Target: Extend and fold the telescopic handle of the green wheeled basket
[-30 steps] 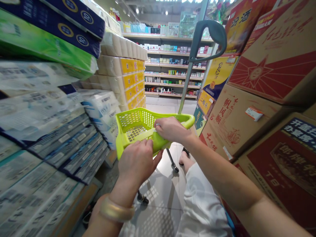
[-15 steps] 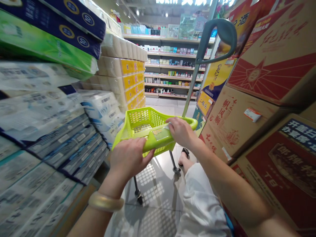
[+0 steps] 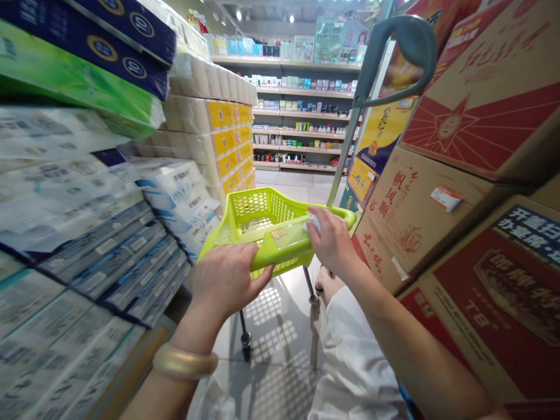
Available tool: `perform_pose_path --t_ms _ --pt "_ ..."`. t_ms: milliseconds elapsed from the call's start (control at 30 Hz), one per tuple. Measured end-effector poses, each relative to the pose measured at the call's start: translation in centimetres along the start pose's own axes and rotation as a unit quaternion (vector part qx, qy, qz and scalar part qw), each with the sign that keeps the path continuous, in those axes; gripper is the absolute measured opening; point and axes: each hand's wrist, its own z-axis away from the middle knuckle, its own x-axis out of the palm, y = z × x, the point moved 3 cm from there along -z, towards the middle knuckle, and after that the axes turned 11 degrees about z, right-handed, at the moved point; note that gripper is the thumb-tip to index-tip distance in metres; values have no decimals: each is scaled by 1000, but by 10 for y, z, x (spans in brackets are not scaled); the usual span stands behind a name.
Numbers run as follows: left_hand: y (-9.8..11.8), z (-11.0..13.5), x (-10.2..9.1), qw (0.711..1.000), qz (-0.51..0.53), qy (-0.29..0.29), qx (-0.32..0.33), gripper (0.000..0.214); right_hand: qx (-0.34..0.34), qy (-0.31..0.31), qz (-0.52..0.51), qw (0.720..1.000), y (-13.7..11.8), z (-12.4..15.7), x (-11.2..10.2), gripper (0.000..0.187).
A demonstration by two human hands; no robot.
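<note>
Gripping the lime-green cart (image 3: 230,224) from its near side, we have both hands on its thick handle bar (image 3: 280,249), and the cart stands straight in front of us in the aisle, between stacked goods. Our left hand (image 3: 227,277) wraps the bar's left end, fingers curled over the top and the thumb stretched out below it, with a gold bangle (image 3: 186,361) around the wrist. Our right hand (image 3: 335,242) bends over the bar toward its right end, fingers close together and pinching a small white wad (image 3: 313,222) against the plastic; most of it is hidden, so we cannot tell what it is. Between our hands a clear panel (image 3: 286,234) lies on the bar. Slender dark legs (image 3: 245,335) hold the cart above the tiled floor, where its lattice shadow falls. Behind the cart's right side a pole (image 3: 343,157) slants upward to a grey looped grip (image 3: 368,73), which neither of our hands touches. Tissue packs (image 3: 234,140) rise on our left, printed cartons (image 3: 437,227) tower on our right, and shelves (image 3: 301,116) of small boxes and bottles line the far end. Our white trousers (image 3: 354,356) show below the right forearm.
</note>
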Motion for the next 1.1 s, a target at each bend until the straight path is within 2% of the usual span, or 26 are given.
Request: perform_pose_path --t_ms 100,167,267,333,433,600,667,767,867,933,1000,1100 --pt "1 0 1 1000 -8 -2 0 43 4 8 -15 1000 -3 4 -2 34" --pt "1 0 2 1000 -12 -1 5 44 -46 16 -33 998 -24 11 -2 34" --pt "-1 1 3 1000 -16 0 8 44 -151 -11 -70 986 -63 24 1 32" --pt "-3 2 3 1000 -16 0 7 43 -177 -15 -77 981 -75 30 3 31" --pt "-3 2 3 1000 -7 -3 7 43 -153 -2 -79 985 -59 28 2 30" --pt "0 1 1 1000 -3 -1 8 44 -18 42 -50 998 6 14 -2 29" --pt "0 1 1 1000 3 1 3 43 24 47 -42 998 16 12 -2 30" --pt "0 2 1 1000 14 9 -5 43 11 55 -45 997 -2 16 0 30" --pt "-2 2 2 1000 7 13 -1 42 -66 40 -59 995 -36 24 2 29" --pt "-3 2 3 1000 -2 11 8 42 -95 24 -61 993 -48 27 4 27" --pt "-4 2 3 1000 -7 9 14 43 -95 20 -55 994 -46 27 4 26" --pt "-4 1 3 1000 -7 6 11 43 -60 33 -33 997 -18 21 3 26"
